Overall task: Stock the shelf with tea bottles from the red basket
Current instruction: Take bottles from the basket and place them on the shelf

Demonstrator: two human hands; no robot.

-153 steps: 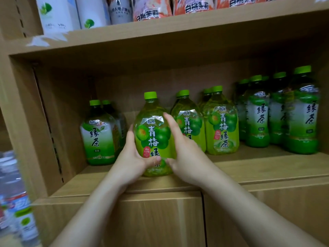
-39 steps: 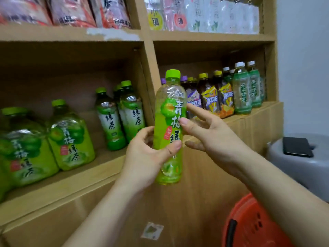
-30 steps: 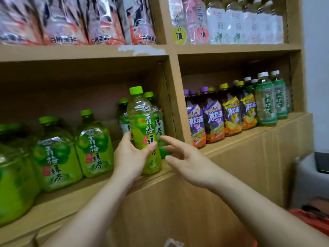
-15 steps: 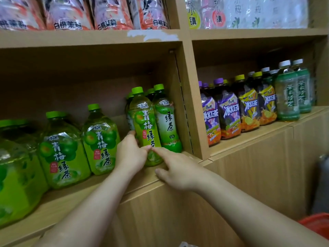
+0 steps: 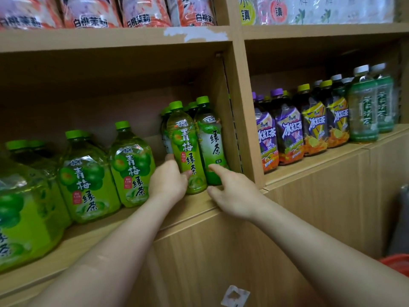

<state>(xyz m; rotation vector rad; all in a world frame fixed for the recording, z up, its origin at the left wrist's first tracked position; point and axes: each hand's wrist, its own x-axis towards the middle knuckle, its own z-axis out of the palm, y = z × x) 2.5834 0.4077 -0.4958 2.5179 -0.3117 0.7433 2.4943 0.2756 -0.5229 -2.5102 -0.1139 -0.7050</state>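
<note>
A slim green plum tea bottle with a green cap stands upright on the wooden shelf, near the right wall of the left bay. My left hand wraps its lower part from the left, thumb on the label. Just right of the bottle's base, my right hand is spread with the index finger touching the neighbouring green tea bottle. A sliver of the red basket shows at the lower right edge.
Large plum tea jugs fill the shelf to the left. The right bay holds purple and yellow iced tea bottles and pale green bottles. Pink bottles line the upper shelf. A grey object stands at far right.
My left hand carried the slim plum tea bottle from in front of me onto the shelf beside the green tea bottle. My right hand followed to the bottle's right side.
</note>
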